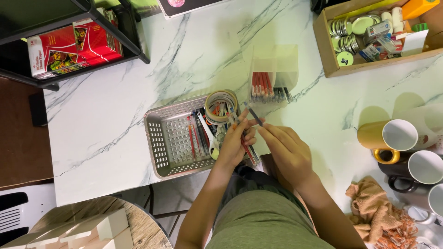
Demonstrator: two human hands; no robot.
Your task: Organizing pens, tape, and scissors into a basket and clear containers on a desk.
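Seen from above, the person wore an olive-green short-sleeved top that filled the lower middle of the view. A dark grey garment showed at the lap, just above the top's hem. Both forearms were bare, with no sleeves, watch or bracelets. The left hand (235, 143) and right hand (288, 154) wore no gloves or rings.

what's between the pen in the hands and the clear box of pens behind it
Nothing visible. The dark pen, held by the right hand and the left hand, points at the clear box; only bare marble table lies between.
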